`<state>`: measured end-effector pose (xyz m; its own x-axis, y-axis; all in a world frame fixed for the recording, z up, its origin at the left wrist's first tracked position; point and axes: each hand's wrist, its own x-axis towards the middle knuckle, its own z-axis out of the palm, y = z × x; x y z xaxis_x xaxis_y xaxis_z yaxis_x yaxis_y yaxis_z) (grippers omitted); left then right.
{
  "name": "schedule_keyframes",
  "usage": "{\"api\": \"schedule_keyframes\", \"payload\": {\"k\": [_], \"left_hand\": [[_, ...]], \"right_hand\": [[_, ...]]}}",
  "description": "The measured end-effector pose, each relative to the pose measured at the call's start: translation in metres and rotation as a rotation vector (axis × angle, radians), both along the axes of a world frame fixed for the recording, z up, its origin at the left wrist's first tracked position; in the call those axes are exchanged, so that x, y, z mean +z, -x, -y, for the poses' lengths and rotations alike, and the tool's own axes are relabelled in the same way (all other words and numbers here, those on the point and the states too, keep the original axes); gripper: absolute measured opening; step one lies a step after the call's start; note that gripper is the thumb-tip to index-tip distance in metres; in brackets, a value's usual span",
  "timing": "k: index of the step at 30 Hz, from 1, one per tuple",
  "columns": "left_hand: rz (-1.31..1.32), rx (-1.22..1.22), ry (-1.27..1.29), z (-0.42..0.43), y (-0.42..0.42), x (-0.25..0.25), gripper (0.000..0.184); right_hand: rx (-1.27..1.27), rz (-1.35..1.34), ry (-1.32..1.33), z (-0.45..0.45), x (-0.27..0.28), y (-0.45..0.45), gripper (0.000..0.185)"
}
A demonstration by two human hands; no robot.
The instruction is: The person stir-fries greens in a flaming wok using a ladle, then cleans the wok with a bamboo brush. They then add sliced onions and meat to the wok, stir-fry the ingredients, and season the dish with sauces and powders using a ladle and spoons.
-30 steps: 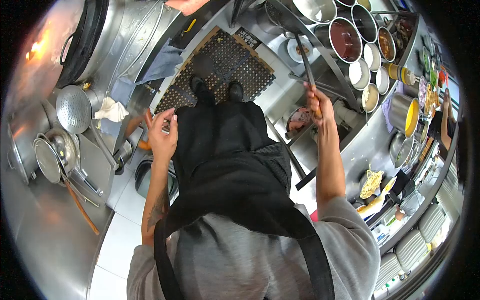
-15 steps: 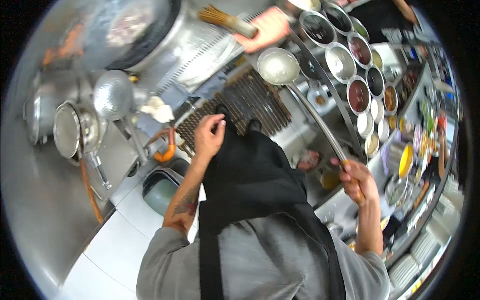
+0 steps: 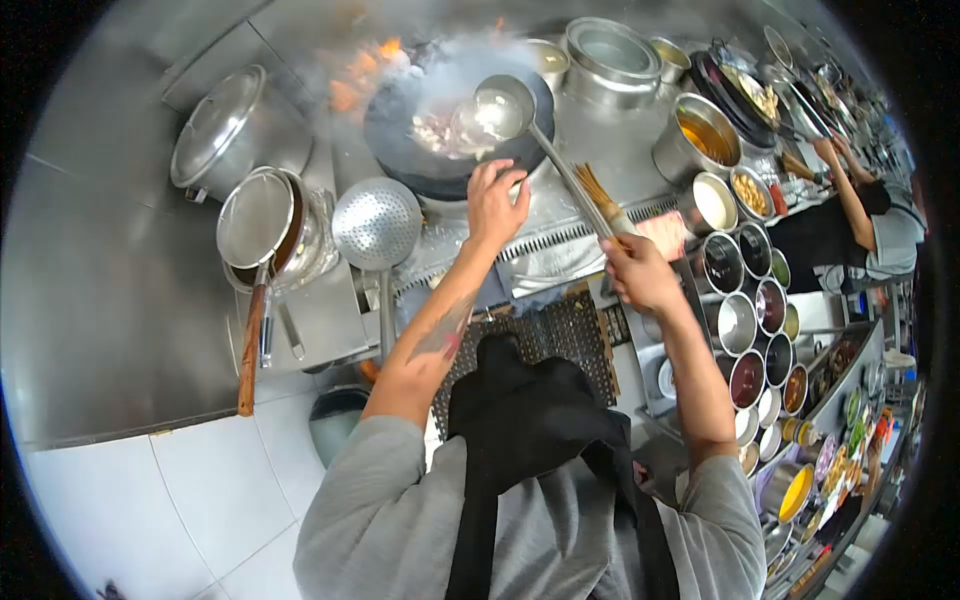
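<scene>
My right hand (image 3: 645, 270) is wrapped round the long handle of a metal ladle (image 3: 570, 180). The ladle's bowl hangs over a dark wok (image 3: 395, 135), where pale pieces of food (image 3: 440, 135) lie amid steam. At the wok's near rim is my left hand (image 3: 497, 205), its fingers apart and slightly bent; I see nothing held in it, and cannot tell whether it touches the rim. A perforated skimmer (image 3: 377, 222) rests left of the wok. Just beyond the right hand lie a bamboo brush (image 3: 597, 195) and a pink cloth (image 3: 662, 235).
Flames (image 3: 370, 70) rise at the wok's back left. A lidded pot (image 3: 235, 130) and a wood-handled strainer (image 3: 255, 220) stand left. Several sauce containers (image 3: 745, 380) line the right side. A co-worker (image 3: 835, 230) works at another wok, far right. A bin (image 3: 338, 420) stands below.
My view has swung up toward the stove. My right hand has carried the ladle from beside the sauce containers to above the wok. The left hand has moved forward to the wok's rim.
</scene>
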<state>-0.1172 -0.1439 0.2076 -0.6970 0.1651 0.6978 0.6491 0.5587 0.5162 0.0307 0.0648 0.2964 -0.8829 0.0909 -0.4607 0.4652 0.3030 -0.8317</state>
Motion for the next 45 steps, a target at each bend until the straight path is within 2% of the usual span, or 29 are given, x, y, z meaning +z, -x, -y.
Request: {"api": "schedule_keyframes", "payload": {"k": [1,2,3,4,6,7,10,11,13,14,15,17,21,23,24,25,27,29,31,33,35,37,38,39,40,41,42,43,45], "left_hand": [[-0.064,0.07,0.04,-0.005,0.02,-0.003,0.02],[0.081,0.084,0.064,-0.011,0.042,-0.019,0.021],[0.228,0.099,0.087,-0.016,0.057,-0.029,0.021],[0.221,0.103,0.089,-0.019,0.059,-0.025,0.021],[0.429,0.158,0.193,-0.02,0.054,-0.016,0.021],[0.418,0.165,0.198,-0.016,0.051,-0.016,0.021],[0.211,0.125,0.157,-0.006,0.057,-0.016,0.021],[0.212,0.13,0.161,-0.002,0.059,-0.019,0.021],[0.476,0.127,0.165,0.004,0.061,-0.02,0.026],[0.477,0.13,0.163,0.003,0.058,-0.018,0.026],[0.461,0.128,0.165,0.001,0.055,-0.005,0.026],[0.463,0.123,0.139,0.002,0.041,0.013,0.027],[0.541,0.117,0.192,0.005,0.057,-0.006,0.028],[0.55,0.115,0.203,0.006,0.057,-0.008,0.03],[0.534,0.111,0.212,0.007,0.056,-0.008,0.031],[0.515,0.108,0.215,0.007,0.058,-0.007,0.032],[0.505,0.106,0.207,0.007,0.063,-0.009,0.032],[0.502,0.091,0.202,0.005,0.061,-0.011,0.032],[0.572,0.095,0.228,0.003,0.061,-0.011,0.032],[0.562,0.079,0.209,0.002,0.065,-0.015,0.031],[0.56,0.052,0.204,0.002,0.048,-0.01,0.03],[-0.112,0.036,0.105,0.001,0.011,0.013,0.026],[0.051,-0.098,0.04,0.006,-0.018,0.017,0.027],[0.211,-0.23,-0.028,0.014,-0.051,0.015,0.029],[0.31,-0.287,-0.007,0.024,-0.081,0.006,0.028],[0.41,-0.344,0.014,0.034,-0.111,-0.005,0.026],[0.484,-0.357,-0.013,0.045,-0.138,-0.023,0.026],[0.561,-0.373,-0.038,0.056,-0.164,-0.039,0.025],[0.744,-0.223,-0.011,0.08,-0.21,-0.068,0.022]], "right_hand": [[0.09,-0.284,-0.446,0.0,-0.035,0.024,0.034],[0.032,-0.408,-0.546,0.015,-0.034,0.041,0.036],[0.025,-0.369,-0.528,0.02,-0.046,0.063,0.035],[0.035,-0.413,-0.488,0.026,-0.058,0.086,0.035],[0.041,-0.393,-0.519,0.038,-0.07,0.13,0.034],[0.043,-0.37,-0.554,0.045,-0.066,0.144,0.033],[0.072,-0.113,-0.018,0.051,-0.031,0.148,0.027],[0.076,-0.113,-0.013,0.04,-0.033,0.145,0.027],[0.103,-0.059,0.108,0.012,-0.033,0.138,0.027],[0.071,-0.109,0.039,0.01,-0.031,0.131,0.027],[0.065,-0.168,-0.188,0.016,-0.018,0.126,0.028],[0.084,-0.487,-0.636,0.02,-0.052,0.154,0.033],[0.129,-0.396,-0.53,0.039,-0.041,0.201,0.035],[0.253,-0.279,-0.451,0.042,-0.03,0.201,0.034],[0.349,-0.597,-0.588,0.025,-0.068,0.213,0.03],[0.346,-0.596,-0.59,0.019,-0.058,0.204,0.03],[0.335,-0.559,-0.807,0.017,-0.048,0.171,0.03],[0.157,-0.648,-0.666,0.031,-0.07,0.123,0.033],[0.033,-0.104,0.226,0.029,-0.105,0.096,0.036],[-0.104,-0.532,-0.315,0.044,-0.147,0.075,0.037],[-0.186,-0.518,-0.309,0.037,-0.158,0.053,0.039],[-0.299,-0.345,0.122,0.033,-0.135,0.005,0.038],[-0.363,-0.352,0.372,0.027,-0.131,-0.025,0.037],[-0.398,-0.311,0.441,0.016,-0.134,-0.058,0.037],[-0.495,-0.288,0.511,0.013,-0.111,-0.09,0.037],[-0.566,-0.219,0.593,-0.002,-0.118,-0.134,0.038],[-0.576,-0.132,0.494,-0.01,-0.113,-0.18,0.039],[-0.582,-0.127,0.337,-0.017,-0.137,-0.229,0.033],[-0.595,0.043,0.199,-0.009,-0.125,-0.301,0.021]]}}
